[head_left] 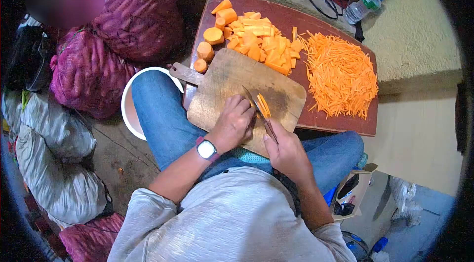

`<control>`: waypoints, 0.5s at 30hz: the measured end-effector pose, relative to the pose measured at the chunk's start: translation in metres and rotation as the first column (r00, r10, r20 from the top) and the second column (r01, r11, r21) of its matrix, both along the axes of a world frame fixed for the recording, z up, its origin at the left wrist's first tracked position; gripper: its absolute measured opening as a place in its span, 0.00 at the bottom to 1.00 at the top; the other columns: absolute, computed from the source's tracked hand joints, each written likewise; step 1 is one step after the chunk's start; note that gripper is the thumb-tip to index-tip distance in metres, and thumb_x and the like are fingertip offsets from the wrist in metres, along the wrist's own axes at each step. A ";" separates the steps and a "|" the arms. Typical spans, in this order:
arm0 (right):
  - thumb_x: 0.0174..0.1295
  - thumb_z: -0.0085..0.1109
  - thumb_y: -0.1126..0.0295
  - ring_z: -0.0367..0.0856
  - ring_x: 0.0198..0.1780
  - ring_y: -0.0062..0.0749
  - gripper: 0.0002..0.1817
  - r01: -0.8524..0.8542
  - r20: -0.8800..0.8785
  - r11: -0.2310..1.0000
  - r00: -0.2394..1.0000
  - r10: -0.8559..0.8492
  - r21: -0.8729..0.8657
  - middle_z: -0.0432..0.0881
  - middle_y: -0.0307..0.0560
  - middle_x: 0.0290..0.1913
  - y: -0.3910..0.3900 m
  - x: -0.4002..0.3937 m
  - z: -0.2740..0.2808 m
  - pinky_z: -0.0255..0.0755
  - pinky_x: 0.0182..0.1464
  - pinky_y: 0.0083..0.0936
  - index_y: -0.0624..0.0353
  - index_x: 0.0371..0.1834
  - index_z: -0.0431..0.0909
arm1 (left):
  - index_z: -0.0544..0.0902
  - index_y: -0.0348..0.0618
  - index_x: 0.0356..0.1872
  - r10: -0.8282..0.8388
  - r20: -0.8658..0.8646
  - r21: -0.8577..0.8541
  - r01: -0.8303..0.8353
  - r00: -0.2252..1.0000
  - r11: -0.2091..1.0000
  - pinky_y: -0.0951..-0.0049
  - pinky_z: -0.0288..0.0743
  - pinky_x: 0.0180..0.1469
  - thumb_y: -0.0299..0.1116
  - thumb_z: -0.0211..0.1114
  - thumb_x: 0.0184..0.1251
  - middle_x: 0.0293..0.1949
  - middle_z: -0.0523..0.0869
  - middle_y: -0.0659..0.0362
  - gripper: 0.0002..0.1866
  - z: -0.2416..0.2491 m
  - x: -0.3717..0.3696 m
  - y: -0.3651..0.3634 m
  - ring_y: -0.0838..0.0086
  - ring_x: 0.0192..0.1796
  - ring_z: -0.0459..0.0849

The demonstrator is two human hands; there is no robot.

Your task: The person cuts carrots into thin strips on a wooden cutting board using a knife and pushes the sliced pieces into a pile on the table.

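A wooden cutting board (222,74) lies in front of me, its handle pointing left. My right hand (289,153) grips a knife (260,111), whose blade slants up and left over the board. My left hand (234,121), with a watch (206,150) on its wrist, is closed beside the blade. Its curled fingers press on a carrot piece that they mostly hide. Several thin carrot strips (264,106) lie just right of the blade. Beyond the board is a pile of carrot slices (266,40), and a big heap of shredded carrot (340,74) lies to the right.
The board rests on a low red-brown table (326,124). Thick carrot chunks (214,36) line its left side. A white tub (129,114) stands by my left knee. Purple mesh sacks (138,15) fill the upper left. A water bottle (365,6) lies on the ledge, upper right.
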State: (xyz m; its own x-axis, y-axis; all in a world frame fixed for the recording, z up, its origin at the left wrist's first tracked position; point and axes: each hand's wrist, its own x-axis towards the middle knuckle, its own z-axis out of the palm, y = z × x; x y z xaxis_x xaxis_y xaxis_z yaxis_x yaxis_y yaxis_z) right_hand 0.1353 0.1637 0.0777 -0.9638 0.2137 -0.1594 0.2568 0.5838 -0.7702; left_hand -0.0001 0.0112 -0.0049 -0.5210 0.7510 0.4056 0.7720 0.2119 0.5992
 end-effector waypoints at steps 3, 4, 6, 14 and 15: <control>0.76 0.60 0.74 0.86 0.47 0.75 0.19 -0.009 0.055 1.000 0.998 0.010 -0.009 0.85 0.74 0.42 0.001 -0.014 0.003 0.79 0.46 0.53 0.68 0.67 0.76 | 0.87 0.34 0.41 0.017 -0.011 0.025 -0.017 1.000 1.000 0.51 0.75 0.61 0.23 0.74 0.48 0.43 0.82 0.48 0.16 0.002 0.001 0.001 0.49 0.54 0.79; 0.76 0.60 0.74 0.86 0.47 0.75 0.19 -0.002 0.050 1.000 0.999 0.002 -0.006 0.85 0.74 0.42 0.002 -0.013 0.004 0.79 0.46 0.53 0.68 0.67 0.76 | 0.87 0.34 0.41 0.010 -0.016 0.028 -0.009 1.000 1.000 0.51 0.75 0.61 0.23 0.74 0.48 0.43 0.82 0.48 0.16 0.001 0.001 0.002 0.49 0.54 0.79; 0.76 0.60 0.74 0.86 0.48 0.75 0.20 -0.032 -0.012 0.999 0.999 0.032 -0.016 0.85 0.75 0.43 0.004 -0.015 0.005 0.80 0.47 0.53 0.68 0.68 0.76 | 0.87 0.34 0.41 0.022 -0.048 0.076 -0.018 0.999 0.997 0.51 0.75 0.61 0.23 0.74 0.49 0.43 0.82 0.48 0.15 -0.001 -0.001 0.002 0.49 0.54 0.79; 0.77 0.59 0.73 0.87 0.45 0.75 0.19 -0.015 0.039 1.000 0.999 0.015 0.011 0.85 0.73 0.38 0.003 -0.020 0.006 0.79 0.45 0.52 0.66 0.68 0.76 | 0.86 0.33 0.41 0.019 -0.012 0.059 -0.018 1.000 0.998 0.51 0.75 0.60 0.22 0.73 0.52 0.42 0.82 0.47 0.13 -0.006 0.002 0.004 0.48 0.53 0.79; 0.77 0.59 0.73 0.87 0.45 0.75 0.18 -0.035 0.040 0.999 0.999 0.035 0.011 0.84 0.73 0.38 0.004 -0.022 0.007 0.79 0.45 0.52 0.66 0.67 0.76 | 0.86 0.33 0.40 0.040 -0.035 0.094 -0.036 0.999 0.995 0.51 0.75 0.59 0.21 0.73 0.52 0.42 0.81 0.47 0.13 -0.003 0.000 0.004 0.49 0.53 0.79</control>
